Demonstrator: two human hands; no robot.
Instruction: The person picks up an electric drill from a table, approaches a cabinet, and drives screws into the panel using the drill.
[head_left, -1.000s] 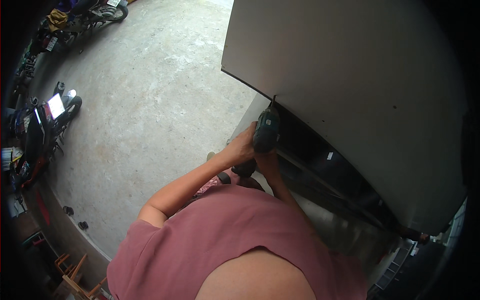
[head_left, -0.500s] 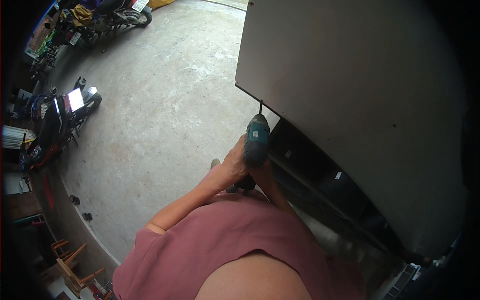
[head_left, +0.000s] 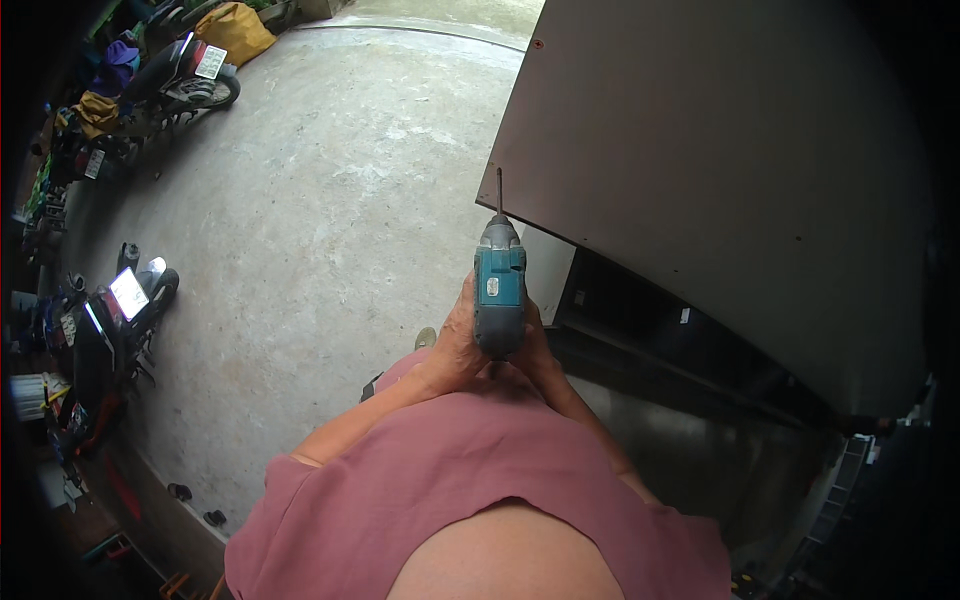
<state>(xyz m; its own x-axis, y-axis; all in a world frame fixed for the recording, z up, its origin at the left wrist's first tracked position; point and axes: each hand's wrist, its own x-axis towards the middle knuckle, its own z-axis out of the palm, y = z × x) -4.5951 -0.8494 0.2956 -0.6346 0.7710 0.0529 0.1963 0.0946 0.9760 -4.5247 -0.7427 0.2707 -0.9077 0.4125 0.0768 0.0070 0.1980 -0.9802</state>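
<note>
A teal and black cordless drill [head_left: 499, 285] with a long thin bit [head_left: 500, 190] is held upright before my body, its bit pointing away from me. My left hand [head_left: 456, 340] wraps round it from the left, and my right hand [head_left: 537, 345] grips it from the right; the drill's body hides part of the fingers of both. The bit's tip overlaps the near left corner of a large grey-brown panel [head_left: 700, 130]; whether it touches cannot be told. Below the panel's edge runs a dark cabinet frame [head_left: 640, 310] with a light board [head_left: 548, 270] at its left end.
Parked motorbikes stand at the left [head_left: 110, 330] and far left [head_left: 190, 80] on the concrete floor [head_left: 320, 230]. A yellow sack [head_left: 233, 35] lies beside the far one. Sandals [head_left: 215, 518] rest at the lower left. A ladder [head_left: 840, 490] shows at the lower right.
The drill has moved slightly left and toward me, and now points straight ahead. My right hand shows more at its side. The view has shifted, bringing the yellow sack further into sight.
</note>
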